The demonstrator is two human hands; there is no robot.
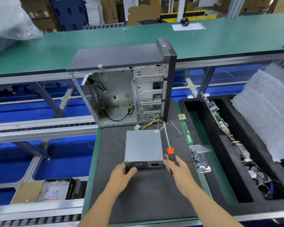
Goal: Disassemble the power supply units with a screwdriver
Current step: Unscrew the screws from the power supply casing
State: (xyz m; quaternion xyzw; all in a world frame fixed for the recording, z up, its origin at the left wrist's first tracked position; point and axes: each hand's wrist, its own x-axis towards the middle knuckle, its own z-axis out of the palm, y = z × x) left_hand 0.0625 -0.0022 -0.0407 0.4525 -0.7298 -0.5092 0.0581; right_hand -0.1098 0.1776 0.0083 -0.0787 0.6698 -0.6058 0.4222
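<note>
Grey power supply unit [143,145], vented front.

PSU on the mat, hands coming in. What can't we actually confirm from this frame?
Head view only:
- Power supply unit screws: too small to make out.
- Its left front corner: covered by the left hand, which is motion-blurred.
- Screwdriver handle's lower part: behind the right hand; whether it touches the handle is unclear.
- Cable ends: run into the computer case.

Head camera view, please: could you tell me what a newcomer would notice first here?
Probably the open computer case standing at the mat's far edge, and the grey power supply unit in front of it. The left hand touches its near corner; the right hand reaches over the orange-and-black screwdriver beside it.
</note>
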